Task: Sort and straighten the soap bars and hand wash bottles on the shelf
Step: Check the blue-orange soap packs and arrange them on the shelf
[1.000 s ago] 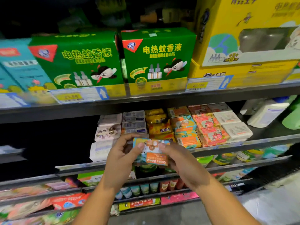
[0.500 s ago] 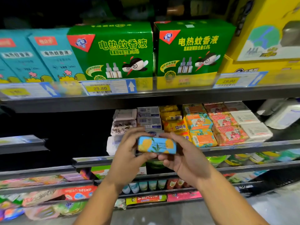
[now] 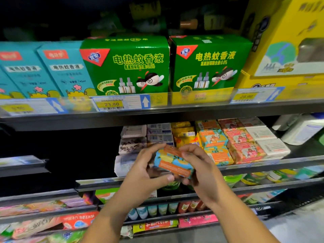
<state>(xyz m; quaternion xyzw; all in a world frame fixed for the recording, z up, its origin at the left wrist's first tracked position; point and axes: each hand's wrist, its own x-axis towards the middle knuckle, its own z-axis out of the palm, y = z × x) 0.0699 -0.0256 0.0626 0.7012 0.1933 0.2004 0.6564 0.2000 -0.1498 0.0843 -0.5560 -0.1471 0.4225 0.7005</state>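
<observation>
From my remote seat I see both hands raised in front of the middle shelf (image 3: 273, 163), sharing one soap bar (image 3: 172, 164). The left hand (image 3: 142, 172) is clamped on the bar's left end, its fingers curled over the top edge and its thumb pressed along the underside. The right hand (image 3: 201, 172) grips the right end, with its fingers bent over the upper edge. The bar is wrapped in teal with yellow fruit and orange panels. It sits tilted, its right end lower, and is held in the air just in front of the shelf lip, not resting on anything.

Behind the hands, the shelf carries rows of stacked soap: pale patterned packs (image 3: 132, 145) at the left, blue-white cartons (image 3: 159, 133), yellow bars (image 3: 183, 135), matching teal-and-orange bars (image 3: 213, 138), pink bars (image 3: 242, 146) and white bars (image 3: 268, 146). The teal-and-orange row lies just to the right of the held bar. Farther right stand white hand wash bottles (image 3: 301, 131) (their labels are too blurred for me to read).

On the shelf above are two green boxes (image 3: 126, 67), with teal boxes (image 3: 64, 71) to their left and yellow boxes (image 3: 287, 50) to their right. A price tag (image 3: 121, 103) reading 23.80 is clipped to that shelf's edge.
</observation>
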